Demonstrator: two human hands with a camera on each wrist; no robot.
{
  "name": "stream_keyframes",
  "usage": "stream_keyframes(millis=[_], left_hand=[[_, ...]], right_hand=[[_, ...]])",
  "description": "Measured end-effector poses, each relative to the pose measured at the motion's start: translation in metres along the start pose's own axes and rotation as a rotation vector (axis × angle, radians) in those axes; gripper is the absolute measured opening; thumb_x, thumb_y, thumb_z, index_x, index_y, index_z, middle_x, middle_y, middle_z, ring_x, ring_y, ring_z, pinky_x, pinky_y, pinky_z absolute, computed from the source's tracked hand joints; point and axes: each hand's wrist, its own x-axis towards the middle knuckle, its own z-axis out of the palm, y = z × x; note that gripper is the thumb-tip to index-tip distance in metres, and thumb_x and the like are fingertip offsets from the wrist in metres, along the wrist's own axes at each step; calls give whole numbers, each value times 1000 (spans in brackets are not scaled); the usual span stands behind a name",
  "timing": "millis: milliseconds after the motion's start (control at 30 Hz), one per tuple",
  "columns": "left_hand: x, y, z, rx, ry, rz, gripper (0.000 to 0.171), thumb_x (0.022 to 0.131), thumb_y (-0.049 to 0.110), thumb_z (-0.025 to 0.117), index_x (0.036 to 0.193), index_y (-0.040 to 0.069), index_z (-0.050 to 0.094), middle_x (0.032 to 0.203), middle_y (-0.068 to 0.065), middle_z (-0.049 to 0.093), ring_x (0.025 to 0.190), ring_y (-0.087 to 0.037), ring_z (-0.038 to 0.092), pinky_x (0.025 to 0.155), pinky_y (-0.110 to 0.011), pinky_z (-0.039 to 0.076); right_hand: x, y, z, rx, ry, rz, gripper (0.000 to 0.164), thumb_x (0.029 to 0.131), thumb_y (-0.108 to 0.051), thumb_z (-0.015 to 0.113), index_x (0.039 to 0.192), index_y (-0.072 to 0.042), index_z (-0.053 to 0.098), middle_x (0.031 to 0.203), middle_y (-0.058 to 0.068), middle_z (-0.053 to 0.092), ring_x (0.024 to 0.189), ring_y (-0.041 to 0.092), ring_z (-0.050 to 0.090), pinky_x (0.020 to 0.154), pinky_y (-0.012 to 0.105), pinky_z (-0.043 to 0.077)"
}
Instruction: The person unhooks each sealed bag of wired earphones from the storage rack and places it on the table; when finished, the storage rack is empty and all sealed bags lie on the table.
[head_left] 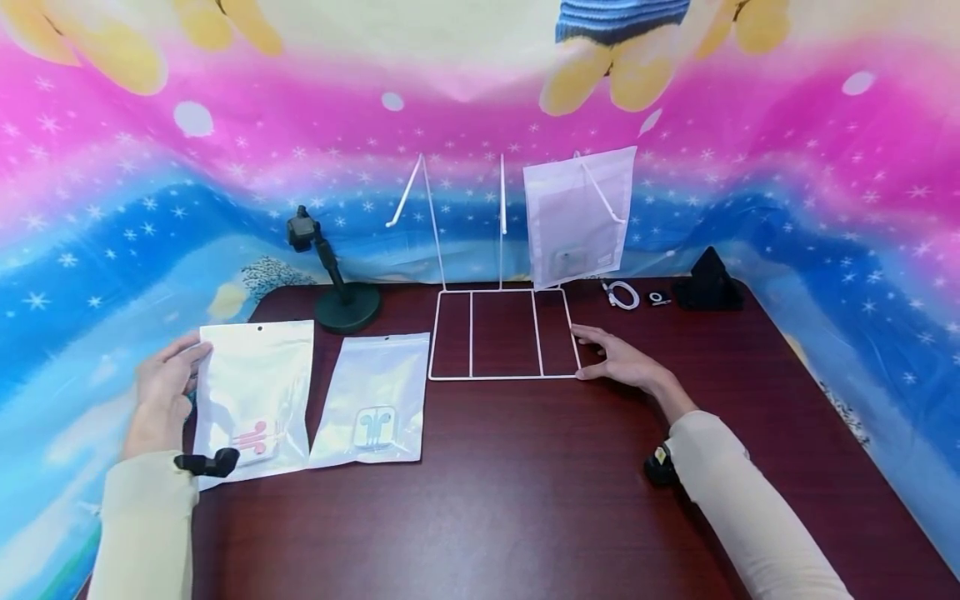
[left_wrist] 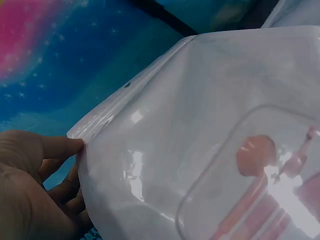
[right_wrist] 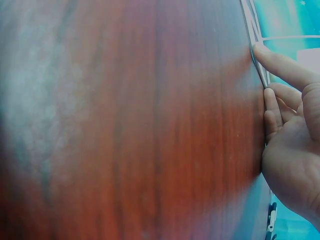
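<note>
On the left, my left hand (head_left: 167, 385) pinches the upper left edge of a white zip pouch (head_left: 255, 367) holding pink earphones in a clear case (head_left: 255, 440). The left wrist view shows thumb and finger on the corner of this pouch (left_wrist: 145, 125). Partly beneath it lies a second white pouch (head_left: 367, 375) with pale earphones (head_left: 375, 427). My right hand (head_left: 621, 360) rests against the right side of the base of a white wire rack (head_left: 501, 377), its thumb by the front corner. A third pouch (head_left: 573, 208) hangs at the rack's right hook (head_left: 600, 192).
Other upright hooks (head_left: 405, 193) of the rack point forward. A dark stand with a round base (head_left: 347, 307) is behind the pouches. At the back right are a coiled white cable (head_left: 622, 294), a small round-dial device (head_left: 658, 297) and a black holder (head_left: 708, 283) on the brown table (head_left: 480, 500).
</note>
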Motion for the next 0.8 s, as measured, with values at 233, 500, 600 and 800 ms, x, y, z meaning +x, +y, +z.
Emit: stream_keyframes(millis=[233, 500, 600, 800], left_hand=[[13, -16, 9, 73, 20, -49, 52, 97, 34, 74, 147, 35, 59, 122, 15, 53, 97, -7, 48, 99, -33, 38], [19, -24, 16, 152, 15, -60, 57, 103, 33, 63, 157, 30, 45, 170, 4, 23, 146, -19, 31, 127, -42, 20], [20, -25, 18, 182, 0, -47, 57, 105, 34, 60, 159, 27, 42, 172, 4, 20, 154, -20, 22, 127, -45, 18], [23, -26, 22, 185, -11, -51, 56, 104, 34, 61, 157, 25, 46, 170, 6, 27, 155, -20, 25, 126, -45, 21]], right_hand=[[0, 0, 0, 0, -11, -4, 89, 92, -17, 80, 165, -11, 29, 165, 19, 30, 150, 39, 30, 120, 62, 26], [0, -2, 1, -13, -12, -13, 88, 93, -17, 79, 165, -10, 28, 167, 18, 27, 150, 39, 31, 120, 62, 26], [0, -3, 1, -10, -4, -11, 87, 93, -11, 77, 164, -7, 27, 166, 21, 27, 149, 41, 30, 119, 63, 25], [1, -3, 2, 7, -2, -12, 88, 92, -10, 78, 164, -6, 27, 166, 22, 26, 150, 43, 29, 120, 64, 23]])
